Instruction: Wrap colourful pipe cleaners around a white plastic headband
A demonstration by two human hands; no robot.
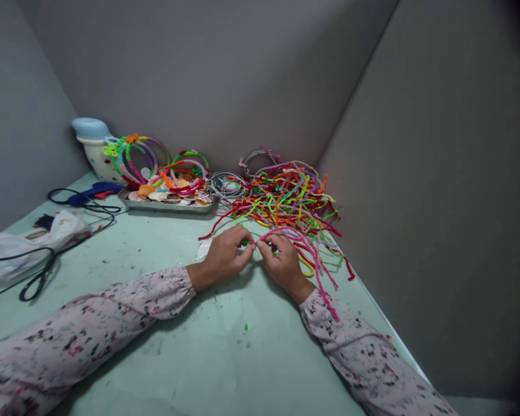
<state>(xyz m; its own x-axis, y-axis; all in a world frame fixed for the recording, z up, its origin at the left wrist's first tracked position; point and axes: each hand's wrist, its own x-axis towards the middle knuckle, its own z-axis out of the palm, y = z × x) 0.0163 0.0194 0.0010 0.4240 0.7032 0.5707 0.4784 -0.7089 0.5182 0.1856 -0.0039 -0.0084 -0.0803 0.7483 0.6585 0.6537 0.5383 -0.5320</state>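
My left hand (229, 251) and my right hand (282, 260) meet fingertip to fingertip above the middle of the table. Both are closed in a pinch on a pink pipe cleaner (305, 238), whose long end arches over the right hand and hangs down by the right wrist. A bit of green shows between the left fingers; what it belongs to is too small to tell. Just beyond the hands lies a tangled heap of colourful pipe cleaners (286, 193). Red and yellow strands stick out beside the right hand.
A metal tray (169, 207) with flat round pieces and wrapped hoops stands at the back. Left of it are a blue-lidded white container (96, 151) and a blue tool (93, 193). A black cable (80, 245) and plastic bag (39, 245) lie left. Grey walls enclose the table.
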